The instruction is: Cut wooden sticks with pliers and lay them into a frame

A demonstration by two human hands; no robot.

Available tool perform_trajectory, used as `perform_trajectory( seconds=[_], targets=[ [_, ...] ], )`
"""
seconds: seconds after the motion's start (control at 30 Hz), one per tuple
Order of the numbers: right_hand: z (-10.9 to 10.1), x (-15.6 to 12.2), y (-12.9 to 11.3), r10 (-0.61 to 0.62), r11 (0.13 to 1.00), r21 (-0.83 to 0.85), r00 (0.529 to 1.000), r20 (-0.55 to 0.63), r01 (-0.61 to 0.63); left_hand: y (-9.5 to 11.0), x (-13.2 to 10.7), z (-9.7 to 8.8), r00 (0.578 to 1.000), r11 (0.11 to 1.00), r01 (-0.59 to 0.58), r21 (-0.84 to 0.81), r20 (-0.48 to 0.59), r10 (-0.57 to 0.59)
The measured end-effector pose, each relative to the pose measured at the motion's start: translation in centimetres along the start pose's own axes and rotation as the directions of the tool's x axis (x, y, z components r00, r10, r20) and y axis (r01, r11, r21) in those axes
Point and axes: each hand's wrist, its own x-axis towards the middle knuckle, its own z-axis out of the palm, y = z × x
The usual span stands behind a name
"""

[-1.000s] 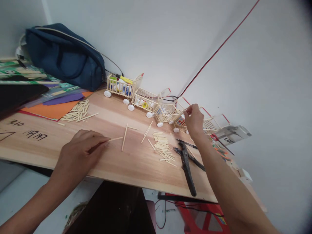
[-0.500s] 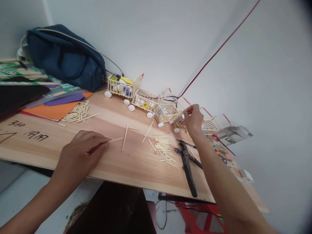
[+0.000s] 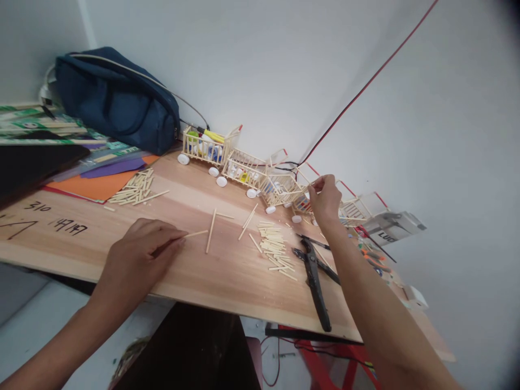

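Between the fingertips of my left hand (image 3: 144, 260) is a thin wooden stick (image 3: 197, 234), held just over the wooden table. Its free end points toward two sticks lying in an angle, a longer stick (image 3: 210, 231) and a shorter stick (image 3: 226, 215). Farther back, my right hand (image 3: 325, 200) is closed in a pinch in front of the small stick-built carts. Whatever its fingertips hold is too small or hidden to make out. The nearest cart (image 3: 303, 204) is partly covered by that hand. A pile of short sticks (image 3: 273, 246) lies between my hands.
Black-handled pliers (image 3: 312, 281) lie below my right forearm. More wheeled carts (image 3: 205, 146) line the wall, some holding small coloured items. A second stick pile (image 3: 134, 188) rests by orange paper (image 3: 95, 186). A blue bag (image 3: 117, 103) stands at the back left.
The whole view has shifted slightly, so everything appears a little farther right. Both hands keep nearly the same pose and place over the table.
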Motion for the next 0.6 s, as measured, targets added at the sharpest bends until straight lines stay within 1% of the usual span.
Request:
perform_trajectory(
  seconds=[0.2,0.37,0.5,0.57,0.6],
  targets=[
    [-0.2,0.0,-0.2,0.017,1.000,-0.015,1.000,0.022,-0.017,0.0,0.1,0.0,1.000,1.000,-0.004,-0.011,0.003,0.004],
    [-0.8,-0.1,-0.4,0.009,0.999,-0.033,1.000,0.013,-0.009,0.0,0.1,0.0,1.000,1.000,-0.001,-0.009,-0.005,0.001],
    [-2.5,-0.1,-0.6,0.009,1.000,-0.006,1.000,-0.012,-0.009,0.1,0.1,0.0,1.000,1.000,0.014,-0.028,-0.002,-0.014],
    [-3.7,-0.5,-1.0,0.056,0.996,0.072,0.998,0.004,-0.056,0.1,-0.1,-0.1,0.999,0.997,0.044,-0.068,-0.010,-0.045],
    [-4.4,-0.8,-1.3,0.096,0.985,0.141,0.995,0.028,-0.099,0.1,-0.2,-0.1,0.997,0.992,0.071,-0.104,-0.017,-0.073]
  ],
)
